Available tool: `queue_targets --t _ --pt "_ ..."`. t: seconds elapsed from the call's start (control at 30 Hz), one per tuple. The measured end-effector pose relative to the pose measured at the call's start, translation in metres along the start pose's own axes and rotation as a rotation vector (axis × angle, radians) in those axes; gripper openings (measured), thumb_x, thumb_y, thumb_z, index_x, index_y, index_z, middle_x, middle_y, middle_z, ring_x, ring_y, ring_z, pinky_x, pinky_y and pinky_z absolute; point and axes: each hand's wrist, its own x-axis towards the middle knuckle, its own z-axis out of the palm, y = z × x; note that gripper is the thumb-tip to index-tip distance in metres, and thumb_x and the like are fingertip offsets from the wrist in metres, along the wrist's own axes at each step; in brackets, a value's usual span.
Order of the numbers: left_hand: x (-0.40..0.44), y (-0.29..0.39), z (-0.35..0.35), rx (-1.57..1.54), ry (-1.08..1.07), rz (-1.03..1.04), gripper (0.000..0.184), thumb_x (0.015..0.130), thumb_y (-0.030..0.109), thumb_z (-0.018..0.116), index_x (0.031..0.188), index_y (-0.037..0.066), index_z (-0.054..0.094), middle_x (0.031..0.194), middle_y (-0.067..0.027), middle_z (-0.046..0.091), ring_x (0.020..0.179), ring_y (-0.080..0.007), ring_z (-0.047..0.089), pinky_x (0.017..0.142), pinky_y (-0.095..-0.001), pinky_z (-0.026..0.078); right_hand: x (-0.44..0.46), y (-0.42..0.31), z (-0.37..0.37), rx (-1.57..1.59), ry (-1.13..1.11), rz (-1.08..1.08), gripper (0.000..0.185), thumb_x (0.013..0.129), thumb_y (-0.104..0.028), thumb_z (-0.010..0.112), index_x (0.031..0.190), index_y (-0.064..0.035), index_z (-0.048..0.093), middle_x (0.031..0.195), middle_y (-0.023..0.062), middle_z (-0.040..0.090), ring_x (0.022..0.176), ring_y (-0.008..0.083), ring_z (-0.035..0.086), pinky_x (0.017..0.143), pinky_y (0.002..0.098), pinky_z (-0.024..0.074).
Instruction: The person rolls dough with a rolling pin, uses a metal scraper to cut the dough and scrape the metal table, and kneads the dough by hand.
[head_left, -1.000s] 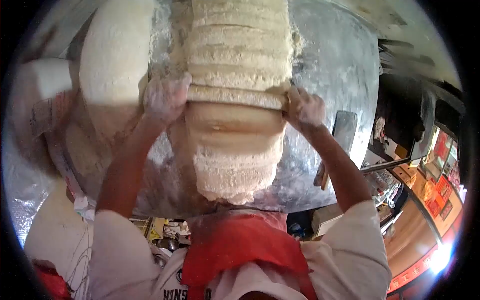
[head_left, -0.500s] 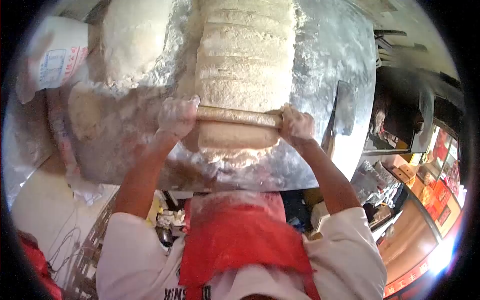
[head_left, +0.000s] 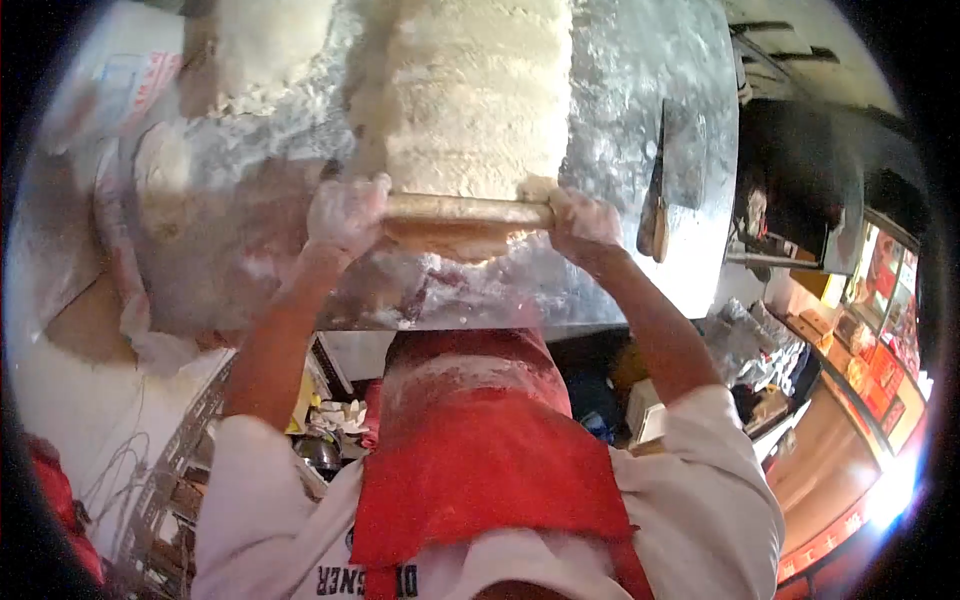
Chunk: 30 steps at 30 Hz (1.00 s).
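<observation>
A wooden rolling pin [head_left: 465, 210] lies across the near end of a long, floury sheet of dough [head_left: 478, 110]. My left hand [head_left: 348, 215] is closed around the pin's left end. At the other end my right hand [head_left: 587, 222] grips it with curled fingers. Flour coats both hands. The near edge of the dough shows just below the pin, close to the front of the metal worktop [head_left: 560, 295].
A second mass of dough [head_left: 272, 50] lies at the upper left, beside a printed white sack [head_left: 130, 85]. A knife with a wooden handle [head_left: 655, 225] rests on the right of the worktop. Loose flour is scattered around the dough.
The rolling pin and both hands now sit nearer the dough's near edge, with less dough showing below the pin. The whole view has also shifted, and the worktop appears higher.
</observation>
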Motion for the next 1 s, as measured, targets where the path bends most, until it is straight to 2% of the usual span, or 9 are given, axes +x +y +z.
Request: queue_targets --t 0.07,0.1,0.23,0.33,0.47,0.53,0.63,0.67,1.0 --pt "0.018 0.012 0.003 0.469 -0.124 -0.161 0.019 0.082 0.012 0.055 0.099 0.01 0.062 0.088 -0.0137 0.068 0.083 -0.0329 0.066 0.07 -0.049 0.047 0.004 0.001 0.013 0.07 0.281 -0.106 0.024 0.103 -0.035 0.038 0.108 -0.0172 0.053 0.098 0.0072 0.061 0.073 0.0166 0.064 0.059 0.0351 0.0538" --pt "-0.006 -0.04 0.05 0.645 0.292 0.107 0.017 0.082 0.013 0.055 0.097 0.011 0.063 0.088 -0.0131 0.069 0.08 -0.0326 0.067 0.069 -0.0479 0.047 0.005 -0.001 0.011 0.034 0.239 -0.072 0.023 0.102 -0.034 0.039 0.112 -0.0171 0.051 0.098 0.0074 0.061 0.073 0.0176 0.063 0.063 0.0372 0.0529" --pt "0.014 0.005 0.01 0.514 -0.078 -0.197 0.019 0.084 0.016 0.057 0.1 0.013 0.065 0.086 -0.0148 0.068 0.08 -0.0355 0.067 0.069 -0.0484 0.048 0.001 -0.006 0.001 0.091 0.337 -0.055 0.017 0.095 -0.025 0.048 0.108 -0.0151 0.055 0.091 0.0103 0.063 0.077 0.0275 0.065 0.068 0.0444 0.0516" --pt "-0.003 0.021 -0.014 0.521 0.207 0.008 0.024 0.083 0.015 0.06 0.106 0.011 0.063 0.087 -0.0173 0.067 0.079 -0.0383 0.066 0.075 -0.0517 0.048 -0.034 -0.006 -0.015 0.195 0.462 -0.185 0.012 0.086 -0.018 0.06 0.095 -0.0103 0.059 0.084 0.0147 0.065 0.079 0.0367 0.064 0.069 0.0484 0.0507" --pt "-0.023 0.086 -0.064 0.568 0.317 0.019 0.04 0.072 0.022 0.076 0.109 0.013 0.063 0.118 -0.007 0.057 0.118 -0.0268 0.05 0.098 -0.0502 0.037 -0.088 -0.017 -0.047 0.393 0.248 -0.193 0.016 0.078 -0.018 0.068 0.085 -0.0073 0.058 0.081 0.0155 0.063 0.078 0.0393 0.062 0.066 0.048 0.0481" --pt "-0.015 0.093 -0.046 0.655 0.377 0.293 0.042 0.066 0.021 0.079 0.105 0.017 0.064 0.106 -0.0057 0.06 0.104 -0.0224 0.057 0.091 -0.0449 0.044 -0.097 -0.033 -0.049 0.415 0.423 -0.186 0.015 0.077 -0.016 0.069 0.084 -0.007 0.058 0.079 0.0147 0.062 0.076 0.0401 0.062 0.064 0.0475 0.0483" --pt "0.005 0.162 0.017 0.705 0.021 0.143 0.019 0.078 0.015 0.065 0.097 0.018 0.066 0.086 -0.0029 0.064 0.088 -0.0191 0.063 0.078 -0.0346 0.05 -0.102 -0.076 -0.058 0.355 0.349 -0.118 0.017 0.084 -0.023 0.061 0.091 -0.0069 0.058 0.089 0.017 0.065 0.081 0.0412 0.064 0.069 0.0506 0.0497" --pt "-0.004 0.205 0.016 0.846 0.166 0.283 0.019 0.078 0.015 0.065 0.096 0.02 0.065 0.085 -0.0042 0.064 0.086 -0.0203 0.064 0.079 -0.0362 0.051 -0.107 -0.083 -0.064 0.296 0.267 -0.081 0.022 0.088 -0.027 0.055 0.097 -0.0078 0.058 0.095 0.0178 0.067 0.084 0.0405 0.066 0.073 0.0518 0.051" --pt "-0.028 0.116 -0.04 0.796 0.174 0.42 0.03 0.081 0.016 0.065 0.11 0.012 0.062 0.112 -0.0142 0.061 0.108 -0.0291 0.06 0.102 -0.0453 0.043 -0.176 -0.071 -0.063 0.4 0.238 -0.1 0.025 0.085 -0.022 0.061 0.102 -0.0048 0.056 0.095 0.0204 0.067 0.09 0.0404 0.065 0.079 0.0507 0.0509"
